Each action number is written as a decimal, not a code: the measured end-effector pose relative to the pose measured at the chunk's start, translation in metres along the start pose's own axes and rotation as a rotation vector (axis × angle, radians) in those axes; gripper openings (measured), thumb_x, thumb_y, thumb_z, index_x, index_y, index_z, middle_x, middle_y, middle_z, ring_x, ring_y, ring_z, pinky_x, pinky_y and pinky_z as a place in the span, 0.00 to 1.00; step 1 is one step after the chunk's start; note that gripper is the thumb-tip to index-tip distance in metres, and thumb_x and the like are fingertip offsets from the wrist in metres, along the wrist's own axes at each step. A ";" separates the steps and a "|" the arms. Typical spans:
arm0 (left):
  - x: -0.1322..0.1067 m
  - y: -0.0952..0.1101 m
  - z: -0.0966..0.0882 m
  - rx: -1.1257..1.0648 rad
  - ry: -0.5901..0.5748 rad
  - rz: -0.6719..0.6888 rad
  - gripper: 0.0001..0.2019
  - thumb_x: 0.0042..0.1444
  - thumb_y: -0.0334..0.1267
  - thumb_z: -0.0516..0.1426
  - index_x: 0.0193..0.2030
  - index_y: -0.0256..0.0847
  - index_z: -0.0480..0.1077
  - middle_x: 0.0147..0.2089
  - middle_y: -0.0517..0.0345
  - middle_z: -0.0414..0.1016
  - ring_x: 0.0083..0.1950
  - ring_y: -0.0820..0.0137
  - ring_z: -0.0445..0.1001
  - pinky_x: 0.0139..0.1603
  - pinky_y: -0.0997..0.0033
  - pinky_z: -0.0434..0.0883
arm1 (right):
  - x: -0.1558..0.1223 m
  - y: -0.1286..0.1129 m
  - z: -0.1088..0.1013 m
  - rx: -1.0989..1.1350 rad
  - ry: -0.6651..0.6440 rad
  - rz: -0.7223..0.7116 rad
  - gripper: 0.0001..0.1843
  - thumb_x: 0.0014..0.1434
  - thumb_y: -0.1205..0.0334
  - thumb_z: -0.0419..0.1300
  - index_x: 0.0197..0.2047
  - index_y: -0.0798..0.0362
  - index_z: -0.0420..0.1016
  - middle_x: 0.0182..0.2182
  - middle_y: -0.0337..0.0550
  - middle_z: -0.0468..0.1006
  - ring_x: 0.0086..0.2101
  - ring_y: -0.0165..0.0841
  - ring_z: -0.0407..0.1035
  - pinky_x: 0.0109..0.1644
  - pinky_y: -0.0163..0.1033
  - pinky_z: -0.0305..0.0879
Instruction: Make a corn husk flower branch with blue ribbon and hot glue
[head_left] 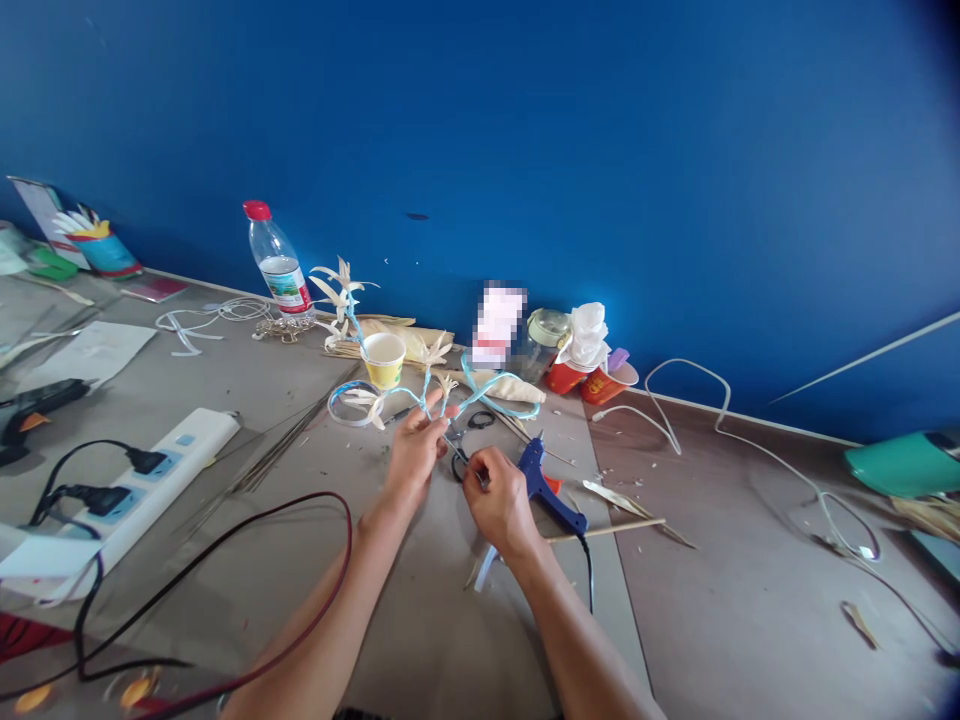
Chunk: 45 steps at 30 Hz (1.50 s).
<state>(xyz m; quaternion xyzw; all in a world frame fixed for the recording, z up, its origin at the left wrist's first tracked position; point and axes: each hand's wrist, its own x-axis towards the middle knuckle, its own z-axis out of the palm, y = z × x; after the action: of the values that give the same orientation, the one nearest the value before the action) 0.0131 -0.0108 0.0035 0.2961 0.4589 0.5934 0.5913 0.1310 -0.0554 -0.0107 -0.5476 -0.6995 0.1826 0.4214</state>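
Observation:
Closed around a thin stem wrapped in light-blue ribbon is my left hand (416, 440); pale husk flowers (444, 386) stick out above the fingers. Loops of light-blue ribbon (501, 385) spread behind and to the right. Just right and nearer to me, the fingers of my right hand (496, 495) are pinched together. A thin strand runs between the hands, but what the right fingertips grip is hidden. Dark loops (481, 420), perhaps scissor handles, lie on the table near both hands. To the right of my right hand rests a blue hot glue gun (551, 487).
Behind the hands are a yellow paper cup (385, 362) with a husk flower stem, a water bottle (281, 270), a glass jar (546, 335) and red cups (607, 382). A power strip (161, 480) with plugs and cables lies left. A white cable (727, 400) crosses the right side.

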 end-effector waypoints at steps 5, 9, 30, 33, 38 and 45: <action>-0.002 0.001 0.003 -0.148 0.013 -0.006 0.21 0.42 0.31 0.61 0.46 0.43 0.68 0.28 0.64 0.72 0.18 0.83 0.55 0.20 0.79 0.56 | 0.002 -0.001 0.000 0.036 0.006 0.047 0.07 0.48 0.72 0.51 0.23 0.52 0.60 0.20 0.35 0.64 0.22 0.28 0.59 0.27 0.32 0.55; -0.002 -0.001 0.005 -0.335 0.001 -0.042 0.18 0.39 0.28 0.62 0.39 0.41 0.68 0.22 0.69 0.65 0.18 0.82 0.58 0.22 0.79 0.59 | 0.004 -0.002 -0.004 0.086 0.018 0.116 0.06 0.47 0.70 0.52 0.22 0.52 0.60 0.19 0.34 0.63 0.21 0.27 0.58 0.26 0.31 0.54; 0.008 -0.019 -0.003 0.342 0.214 0.388 0.14 0.46 0.40 0.61 0.27 0.42 0.56 0.21 0.68 0.64 0.22 0.76 0.68 0.25 0.76 0.64 | 0.000 -0.001 0.006 0.067 0.031 0.068 0.08 0.47 0.73 0.51 0.22 0.51 0.59 0.18 0.33 0.62 0.21 0.27 0.57 0.25 0.31 0.52; 0.007 -0.020 -0.002 0.404 0.260 0.406 0.14 0.47 0.41 0.61 0.25 0.42 0.56 0.22 0.66 0.64 0.24 0.74 0.69 0.27 0.75 0.64 | -0.001 -0.001 0.007 0.037 0.024 0.035 0.09 0.47 0.75 0.51 0.22 0.51 0.58 0.19 0.34 0.62 0.22 0.27 0.58 0.26 0.31 0.53; 0.006 -0.020 0.003 0.228 0.262 0.279 0.15 0.45 0.40 0.61 0.24 0.43 0.55 0.20 0.67 0.66 0.23 0.74 0.68 0.28 0.74 0.63 | -0.003 -0.001 0.008 0.015 0.026 -0.012 0.11 0.48 0.77 0.50 0.23 0.51 0.57 0.22 0.36 0.63 0.24 0.29 0.60 0.28 0.32 0.54; 0.009 -0.020 0.008 -0.189 0.138 0.068 0.17 0.38 0.36 0.65 0.23 0.40 0.56 0.24 0.63 0.72 0.21 0.81 0.64 0.30 0.75 0.64 | -0.001 0.003 0.008 -0.039 0.022 -0.049 0.11 0.51 0.76 0.50 0.24 0.50 0.57 0.22 0.36 0.62 0.24 0.29 0.59 0.28 0.33 0.54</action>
<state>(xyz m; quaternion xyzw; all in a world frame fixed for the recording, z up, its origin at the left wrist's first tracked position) 0.0275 -0.0029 -0.0127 0.2131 0.4303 0.6726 0.5631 0.1269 -0.0541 -0.0181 -0.5403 -0.7115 0.1523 0.4227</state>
